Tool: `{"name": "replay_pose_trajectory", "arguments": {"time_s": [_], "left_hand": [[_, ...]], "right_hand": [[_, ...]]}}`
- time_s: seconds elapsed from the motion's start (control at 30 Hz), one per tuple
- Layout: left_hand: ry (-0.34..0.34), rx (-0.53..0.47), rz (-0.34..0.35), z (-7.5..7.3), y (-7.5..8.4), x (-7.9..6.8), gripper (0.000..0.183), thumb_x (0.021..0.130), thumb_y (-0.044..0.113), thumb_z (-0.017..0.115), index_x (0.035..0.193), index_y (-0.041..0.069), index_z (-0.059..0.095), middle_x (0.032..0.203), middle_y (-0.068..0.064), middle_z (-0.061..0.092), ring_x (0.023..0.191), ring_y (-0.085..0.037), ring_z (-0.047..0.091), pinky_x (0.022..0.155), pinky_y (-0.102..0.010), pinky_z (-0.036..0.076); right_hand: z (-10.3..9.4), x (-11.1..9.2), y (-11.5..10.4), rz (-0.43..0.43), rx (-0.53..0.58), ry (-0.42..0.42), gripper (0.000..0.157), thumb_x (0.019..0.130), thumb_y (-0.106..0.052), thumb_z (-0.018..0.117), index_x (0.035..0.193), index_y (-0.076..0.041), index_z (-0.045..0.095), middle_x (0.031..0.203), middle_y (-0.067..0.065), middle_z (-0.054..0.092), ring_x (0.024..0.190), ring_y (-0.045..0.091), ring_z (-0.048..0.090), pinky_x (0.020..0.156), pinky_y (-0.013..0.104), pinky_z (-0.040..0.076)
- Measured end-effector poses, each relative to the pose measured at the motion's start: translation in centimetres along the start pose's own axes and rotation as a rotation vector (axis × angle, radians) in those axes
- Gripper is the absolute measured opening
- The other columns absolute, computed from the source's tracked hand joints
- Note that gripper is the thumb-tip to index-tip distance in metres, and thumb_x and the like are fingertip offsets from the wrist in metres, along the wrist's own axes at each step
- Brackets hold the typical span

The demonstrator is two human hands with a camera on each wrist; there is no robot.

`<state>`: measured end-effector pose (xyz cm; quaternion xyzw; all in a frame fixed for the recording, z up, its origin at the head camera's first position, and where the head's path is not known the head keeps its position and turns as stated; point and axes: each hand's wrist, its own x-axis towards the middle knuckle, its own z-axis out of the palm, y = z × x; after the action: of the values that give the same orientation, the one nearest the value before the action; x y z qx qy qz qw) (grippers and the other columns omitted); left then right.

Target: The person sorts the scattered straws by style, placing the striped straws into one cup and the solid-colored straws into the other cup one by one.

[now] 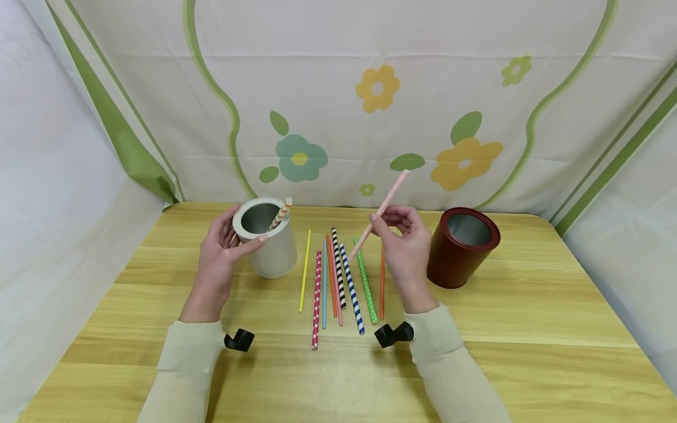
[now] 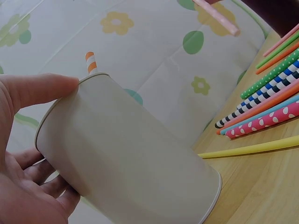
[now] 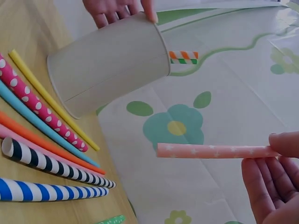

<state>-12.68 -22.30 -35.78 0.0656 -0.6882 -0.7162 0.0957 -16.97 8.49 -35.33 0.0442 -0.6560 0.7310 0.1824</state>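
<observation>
My left hand point(image 1: 219, 249) grips the white can point(image 1: 276, 255) near its rim, thumb on the front and the other fingers around the left side. Orange-striped straws point(image 1: 280, 214) stick up out of this can, and a green-striped one point(image 3: 184, 61) shows beside them in the right wrist view. Between thumb and fingers, my right hand point(image 1: 404, 247) pinches a pale pink straw with white stars point(image 1: 388, 198). It slants above the table, its lower end pointing down left toward the loose straws.
Loose straws lie between the cans: yellow point(image 1: 305, 270), pink dotted point(image 1: 317, 299), black striped point(image 1: 338, 267), blue striped point(image 1: 352, 288), green dotted point(image 1: 366, 282) and several others. A dark red can point(image 1: 449, 258) stands right of my right hand. A flowered curtain point(image 1: 328, 76) hangs behind the wooden table point(image 1: 328, 388).
</observation>
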Motion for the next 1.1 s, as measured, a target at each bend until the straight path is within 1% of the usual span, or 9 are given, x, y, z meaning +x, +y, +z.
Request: {"name": "replay_pose_trajectory", "arguments": {"time_s": [0.17,0.37,0.53,0.7,0.77,0.87,1.0,1.1], "left_hand": [[0.001,-0.002,-0.005,0.0,0.1,-0.1,0.089,0.093,-0.002,0.079,0.168,0.012,0.034,0.172,-0.006,0.038,0.162,-0.019,0.032,0.139,-0.036,0.022],[0.004,-0.008,-0.010,0.0,0.1,-0.1,0.089,0.092,-0.002,0.079,0.168,0.012,0.034,0.172,-0.006,0.038,0.162,-0.020,0.032,0.139,-0.037,0.021],[0.002,-0.012,-0.006,0.1,0.0,0.0,0.088,0.092,-0.002,0.080,0.167,0.014,0.037,0.171,-0.007,0.040,0.161,-0.021,0.034,0.139,-0.040,0.020],[0.005,-0.026,-0.011,0.1,0.1,0.0,0.087,0.092,-0.003,0.079,0.166,0.014,0.038,0.170,-0.006,0.041,0.160,-0.018,0.035,0.139,-0.037,0.022],[0.007,-0.031,-0.016,0.1,0.1,-0.1,0.087,0.092,-0.004,0.079,0.166,0.013,0.038,0.170,-0.006,0.041,0.159,-0.017,0.036,0.138,-0.035,0.023],[0.007,-0.032,-0.016,0.1,0.1,-0.1,0.087,0.092,-0.004,0.079,0.167,0.012,0.037,0.171,-0.006,0.041,0.160,-0.018,0.036,0.138,-0.035,0.024],[0.008,-0.025,-0.018,0.0,0.2,-0.1,0.088,0.092,-0.005,0.078,0.167,0.011,0.036,0.171,-0.007,0.040,0.160,-0.019,0.035,0.138,-0.036,0.024],[0.008,-0.024,-0.019,0.0,0.2,-0.2,0.088,0.092,-0.004,0.078,0.167,0.012,0.036,0.171,-0.006,0.040,0.160,-0.019,0.035,0.138,-0.036,0.023]], "right_hand": [[-0.1,0.1,-0.5,-0.021,0.120,0.021,0.020,0.095,0.001,0.080,0.111,0.000,0.068,0.096,0.001,0.070,0.089,0.015,0.069,0.082,0.028,0.068],[-0.3,0.3,-1.1,0.003,0.239,0.051,0.019,0.095,0.003,0.078,0.108,-0.006,0.069,0.095,0.003,0.069,0.086,0.014,0.070,0.083,0.030,0.069],[-0.3,0.3,-1.4,0.013,0.315,0.069,0.020,0.095,0.007,0.076,0.106,-0.007,0.068,0.094,0.005,0.069,0.083,0.015,0.070,0.082,0.029,0.069],[0.0,0.5,-1.5,-0.001,0.373,0.077,0.021,0.094,0.009,0.075,0.105,-0.007,0.068,0.093,0.005,0.070,0.083,0.015,0.070,0.083,0.029,0.069],[0.4,0.5,-1.7,-0.009,0.395,0.075,0.022,0.094,0.010,0.075,0.105,-0.007,0.068,0.093,0.005,0.070,0.084,0.016,0.070,0.083,0.030,0.069],[1.3,0.6,-2.2,-0.023,0.428,0.066,0.023,0.093,0.012,0.074,0.106,-0.007,0.068,0.092,0.005,0.070,0.083,0.016,0.070,0.083,0.031,0.069],[3.2,0.6,-3.2,-0.040,0.468,0.040,0.024,0.093,0.013,0.074,0.104,-0.008,0.067,0.091,0.005,0.070,0.084,0.016,0.070,0.083,0.031,0.069],[4.8,0.5,-3.9,-0.044,0.468,0.004,0.026,0.093,0.013,0.074,0.103,-0.009,0.066,0.092,0.004,0.070,0.086,0.015,0.069,0.084,0.030,0.069]]}}
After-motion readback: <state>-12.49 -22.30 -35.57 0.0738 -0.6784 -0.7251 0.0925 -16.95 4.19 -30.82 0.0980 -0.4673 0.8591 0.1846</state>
